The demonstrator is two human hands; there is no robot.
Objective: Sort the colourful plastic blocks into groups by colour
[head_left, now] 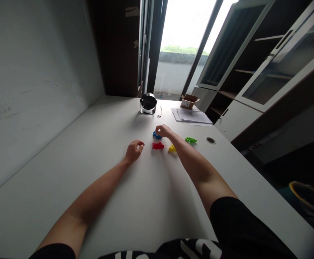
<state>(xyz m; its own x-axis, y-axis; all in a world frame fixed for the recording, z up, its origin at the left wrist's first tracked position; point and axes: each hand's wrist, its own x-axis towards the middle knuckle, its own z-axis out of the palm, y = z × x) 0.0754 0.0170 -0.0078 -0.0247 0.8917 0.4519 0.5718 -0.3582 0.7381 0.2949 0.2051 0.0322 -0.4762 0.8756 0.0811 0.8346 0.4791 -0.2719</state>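
A small blue plastic toy [157,136] lies on the white table, partly covered by my right hand [163,131], whose fingers are pinched down onto it. Just in front of it sits a red plastic toy [158,145]. To the right, a yellow plastic toy [172,148] is partly hidden by my right forearm, and a green plastic toy [190,140] lies beyond that arm. The toys' exact shapes are too small to tell. My left hand [134,150] rests on the table left of the red toy, fingers loosely curled with a gap to the thumb, holding nothing.
A round black device on a stand [148,103] stands at the table's back, with a thin cable [160,113] beside it. Papers [191,116] and an open cardboard box [189,101] are at the back right. A round cable hole [210,140] sits near the right edge.
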